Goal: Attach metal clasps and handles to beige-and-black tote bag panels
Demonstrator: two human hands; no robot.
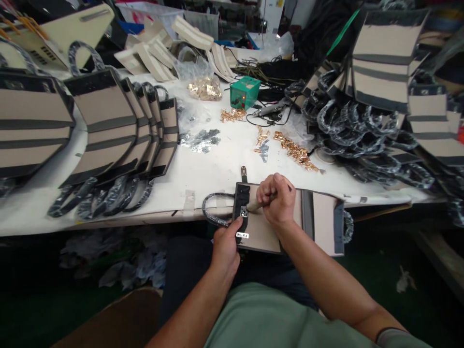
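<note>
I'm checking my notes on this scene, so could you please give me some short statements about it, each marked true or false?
1. The left hand holds the panel. True.
2. The right hand grips a tool. True.
3. The tool's end is at the panel's far right edge. False: it is by the metal plate.
4. The green box stands on the table. True.
5. The green box shows no light. False: a red light glows on it.
6. The table is black. False: it is white.
</note>
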